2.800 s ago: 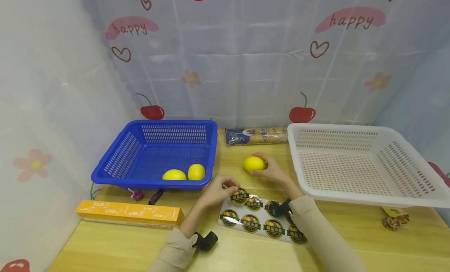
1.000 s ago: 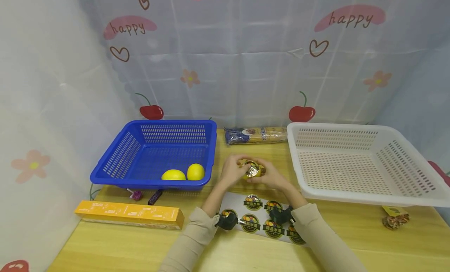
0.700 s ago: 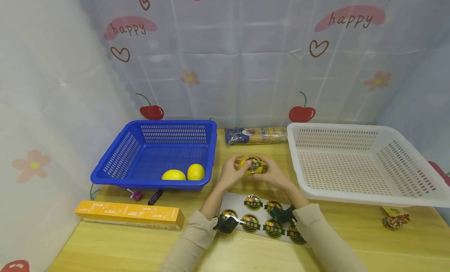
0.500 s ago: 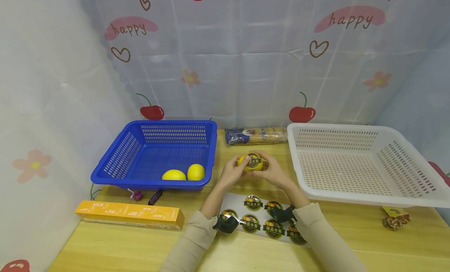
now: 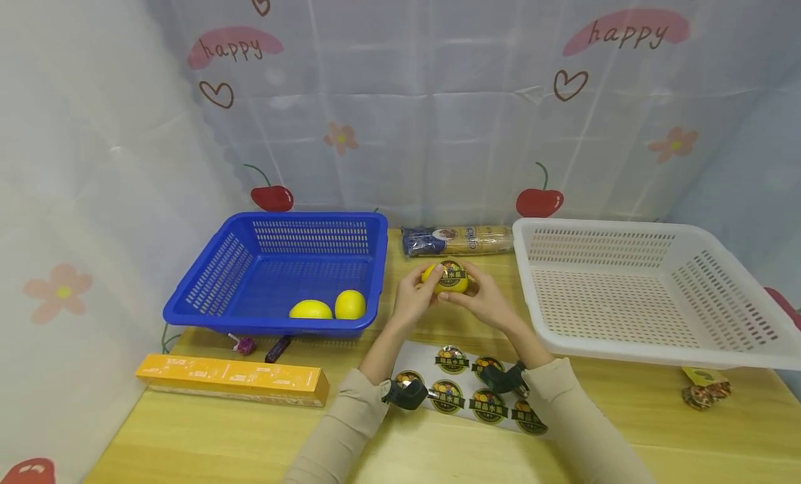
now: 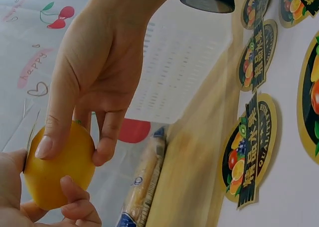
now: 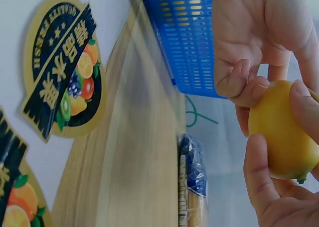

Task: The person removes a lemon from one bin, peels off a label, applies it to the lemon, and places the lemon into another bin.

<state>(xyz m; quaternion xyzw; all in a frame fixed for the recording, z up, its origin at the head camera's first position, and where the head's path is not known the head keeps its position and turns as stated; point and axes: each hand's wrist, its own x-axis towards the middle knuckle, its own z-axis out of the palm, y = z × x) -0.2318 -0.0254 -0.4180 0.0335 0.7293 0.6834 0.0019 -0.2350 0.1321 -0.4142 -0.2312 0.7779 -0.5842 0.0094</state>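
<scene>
Both hands hold a yellow lemon [image 5: 457, 287] above the table, with a round dark-and-gold fruit sticker [image 5: 453, 273] on its upper face. My left hand [image 5: 411, 302] grips the left end, its thumb lying over the sticker's edge. From the right, my right hand [image 5: 491, 305] holds the other end between thumb and fingers. In the right wrist view, fingers of both hands wrap the lemon [image 7: 284, 132]; the sticker's face is turned away there. Below the hands lies a white sheet of the same stickers [image 5: 423, 357], partly covered by the wrist cameras.
Two lemons [image 5: 350, 304] lie in a blue basket [image 5: 275, 323] at left. A white basket [image 5: 594, 350] stands at right. Between them at the back is a noodle-like packet [image 5: 459, 240]. An orange box [image 5: 231, 378], a lollipop [image 5: 245, 345] and small wrapped items [image 5: 704, 390] lie nearer.
The left hand has brought a sticker from the sheet's top-left corner onto the lemon, and its thumb has pressed over it. Both hands have since raised the lemon slightly.
</scene>
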